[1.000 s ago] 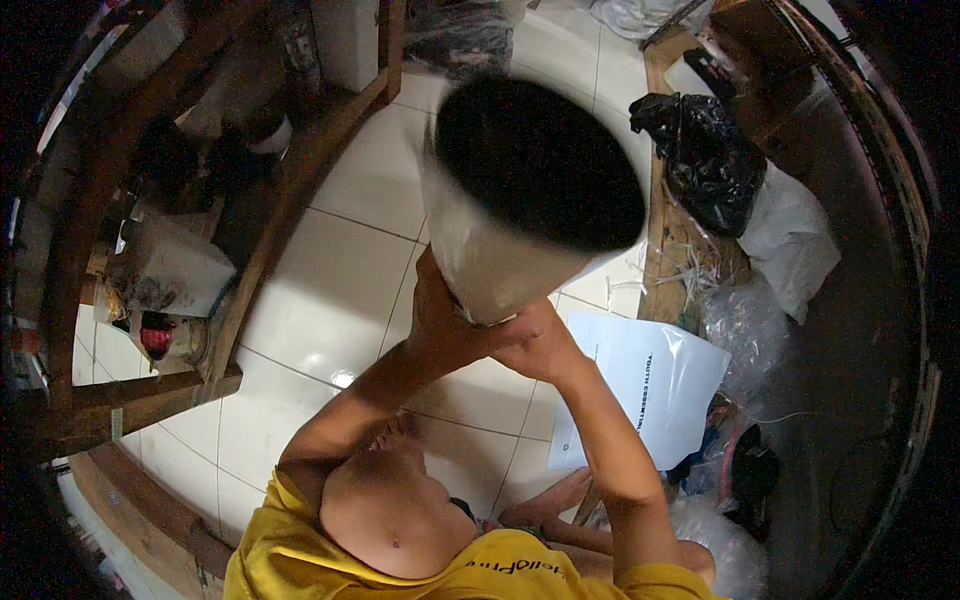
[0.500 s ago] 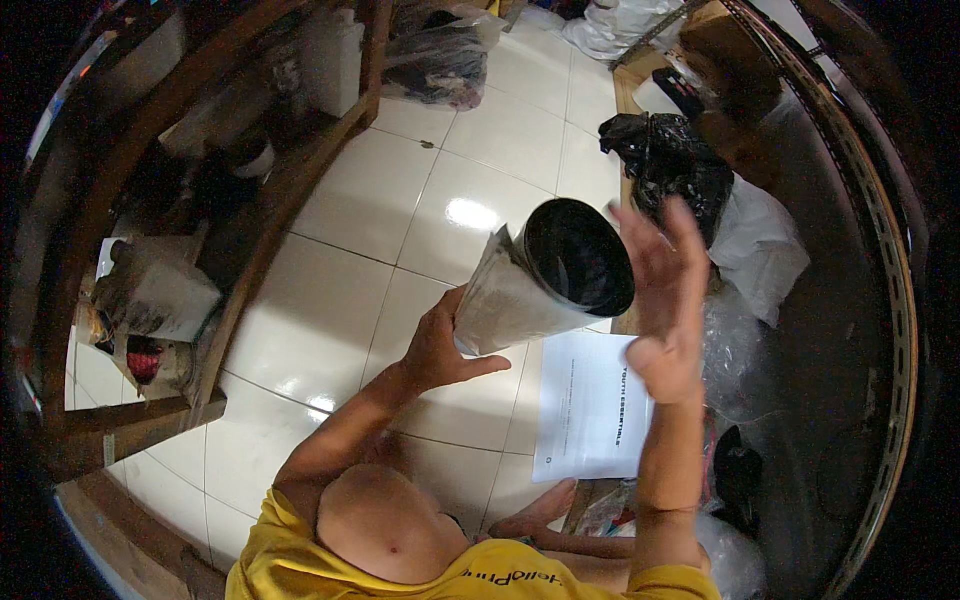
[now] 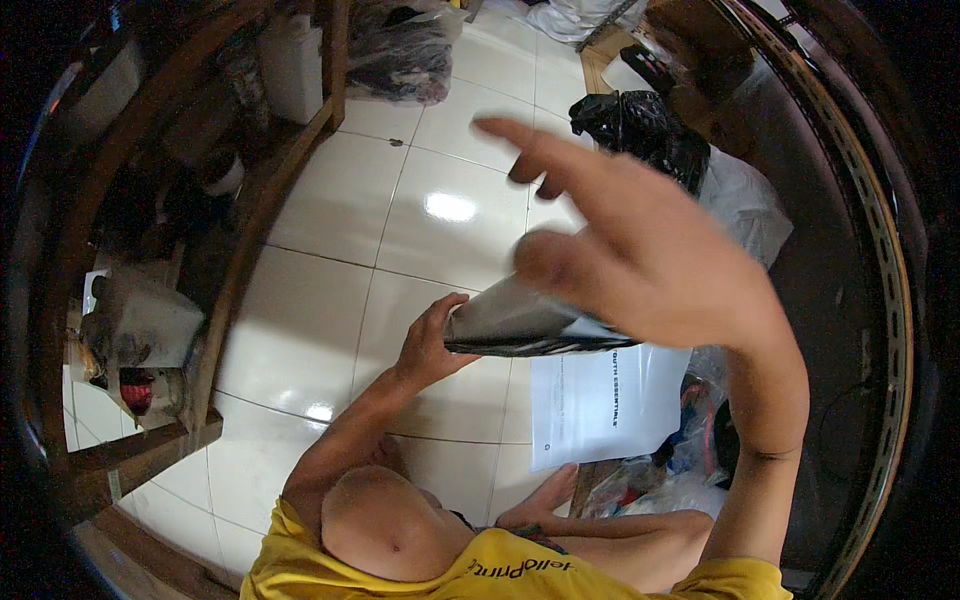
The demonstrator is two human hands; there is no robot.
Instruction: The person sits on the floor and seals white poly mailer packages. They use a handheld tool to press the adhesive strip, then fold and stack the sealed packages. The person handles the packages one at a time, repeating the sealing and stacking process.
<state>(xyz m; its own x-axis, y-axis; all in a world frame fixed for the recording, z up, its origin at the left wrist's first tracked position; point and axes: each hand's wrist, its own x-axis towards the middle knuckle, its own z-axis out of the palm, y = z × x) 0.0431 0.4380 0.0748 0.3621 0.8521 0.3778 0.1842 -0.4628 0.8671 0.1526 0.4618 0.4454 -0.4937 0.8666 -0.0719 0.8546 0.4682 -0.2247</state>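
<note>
A grey, sheet-like piece, glossy with a black lower edge, hangs over the floor in front of me. I cannot tell its exact kind. My left hand grips its left end between thumb and fingers. Above its right part is my right hand, large and close to the camera, with fingers stretched and apart. It hides the piece's right end, and whether it touches the piece cannot be made out. Below lies a white printed sheet, beside my foot.
A wooden shelf with containers stands at the left. Black plastic bags, white plastic and clear plastic lie along the right. A bag of dark stuff sits on the tiled floor at the far side.
The grey piece showed a wide round black opening; now it is tilted and looks flatter, with the opening out of sight. My right hand has risen toward the camera and swung leftward over it.
</note>
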